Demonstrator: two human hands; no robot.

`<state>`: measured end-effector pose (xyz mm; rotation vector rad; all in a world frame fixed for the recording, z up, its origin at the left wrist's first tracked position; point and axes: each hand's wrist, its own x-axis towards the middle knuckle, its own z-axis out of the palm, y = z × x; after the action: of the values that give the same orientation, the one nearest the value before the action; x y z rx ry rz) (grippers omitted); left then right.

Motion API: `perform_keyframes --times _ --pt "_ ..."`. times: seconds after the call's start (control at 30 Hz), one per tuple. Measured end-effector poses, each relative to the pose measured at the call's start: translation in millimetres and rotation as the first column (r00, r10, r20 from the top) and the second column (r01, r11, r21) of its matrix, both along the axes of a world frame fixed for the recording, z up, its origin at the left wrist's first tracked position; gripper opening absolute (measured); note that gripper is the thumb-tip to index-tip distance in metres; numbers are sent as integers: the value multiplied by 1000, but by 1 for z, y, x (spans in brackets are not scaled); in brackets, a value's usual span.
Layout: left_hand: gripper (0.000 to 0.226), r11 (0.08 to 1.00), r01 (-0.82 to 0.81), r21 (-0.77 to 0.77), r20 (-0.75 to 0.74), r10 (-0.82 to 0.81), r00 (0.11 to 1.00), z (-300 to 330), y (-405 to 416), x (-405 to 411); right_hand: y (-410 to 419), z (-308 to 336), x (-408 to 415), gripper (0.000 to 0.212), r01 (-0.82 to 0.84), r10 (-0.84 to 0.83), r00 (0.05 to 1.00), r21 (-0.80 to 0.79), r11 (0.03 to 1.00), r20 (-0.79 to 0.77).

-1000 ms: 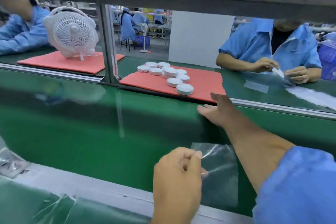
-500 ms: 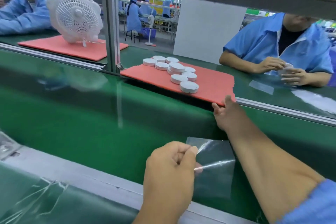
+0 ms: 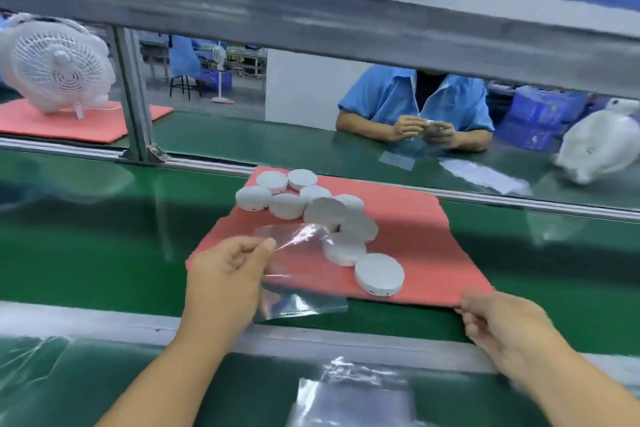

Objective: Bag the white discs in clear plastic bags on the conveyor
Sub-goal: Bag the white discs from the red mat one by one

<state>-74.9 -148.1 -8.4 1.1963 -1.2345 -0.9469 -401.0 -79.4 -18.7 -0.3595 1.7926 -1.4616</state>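
Roughly ten white discs [image 3: 322, 218] are lying in a loose, partly overlapping cluster on the red mat [image 3: 415, 239], and that mat is now sitting across the green conveyor belt [image 3: 86, 246], close in front of the person; half a second ago it was lying on the far side of the belt, beyond the rail. The right hand [image 3: 498, 326] is pinching the mat's near right corner between thumb and curled fingers, having apparently dragged it over. The left hand [image 3: 225, 274] is holding a clear plastic bag [image 3: 298, 274] by its upper edge, thumb against forefinger, so the film is hanging over the mat's near left part and just overlapping the closest discs. Whether the bag's mouth is open is hard to tell, since the film is blurred and nearly invisible.

With the discs now lying within easy reach, bagging is about to begin: the right hand is likely to be letting go of the mat and picking the nearest disc [image 3: 379, 274], which is lying apart from the others at the near edge. More bags [image 3: 353, 395] are waiting on the near bench. Across the line a worker in blue [image 3: 415, 104] is handling something small, and a white fan [image 3: 57, 62] is standing on another red mat.
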Motion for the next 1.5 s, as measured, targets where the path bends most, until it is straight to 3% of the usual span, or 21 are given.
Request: perform_keyframes --times 0.07,0.17,0.2,0.27,0.33,0.37,0.43,0.5,0.53,0.63,0.77,0.97,1.13,1.2,1.23,1.33,1.5 --pt "21 999 50 17 27 -50 998 -1 4 -5 33 7 -20 3 -32 36 996 52 998 -80" --pt "19 989 129 65 54 -133 990 -6 8 -15 68 23 -40 8 -75 137 927 187 980 -350" --pt "19 987 144 76 71 -149 986 -7 9 -17 72 27 -42 12 -66 185 854 251 966 -486" --pt "20 988 139 65 167 -149 975 -10 12 -22 66 31 -38 16 11 248 580 312 950 -776" --pt "24 981 193 10 319 -186 929 -8 11 -29 50 31 -29 21 78 264 314 302 950 -912" --pt "23 973 230 -1 428 -208 880 -8 9 -32 39 28 -31 30 121 294 266 334 935 -918" --pt "25 983 176 49 715 -158 682 -9 -6 -33 19 24 -46 53 157 405 409 500 852 -818" --pt "24 979 -41 200 827 -146 543 -3 -24 -25 7 18 -62 70 107 535 516 670 734 -669" --pt "23 963 -96 252 827 -163 538 0 -29 -19 6 15 -67 75 85 572 516 703 706 -637" --pt "36 973 -72 221 781 -132 611 2 -41 -8 2 14 -76 72 -3 512 512 594 804 -690" --pt "38 971 -100 215 690 -78 720 11 -40 3 15 20 -79 73 19 489 470 563 826 -734" --pt "46 979 59 197 480 -149 865 24 -24 -3 62 19 -111 69 81 426 454 513 855 -782" --pt "45 933 235 272 404 -333 852 20 2 -27 102 17 -148 63 121 459 382 535 836 -802" --pt "42 896 301 327 350 -410 842 23 8 -29 113 20 -161 69 103 465 406 545 832 -787" --pt "40 863 342 372 364 -474 801 25 10 -29 118 23 -165 73 94 473 427 558 824 -770" --pt "39 756 404 515 509 -648 566 32 15 -23 126 29 -167 85 59 487 480 581 812 -729" --pt "34 713 387 585 465 -685 560 44 14 -10 138 21 -168 93 51 510 430 584 811 -745"
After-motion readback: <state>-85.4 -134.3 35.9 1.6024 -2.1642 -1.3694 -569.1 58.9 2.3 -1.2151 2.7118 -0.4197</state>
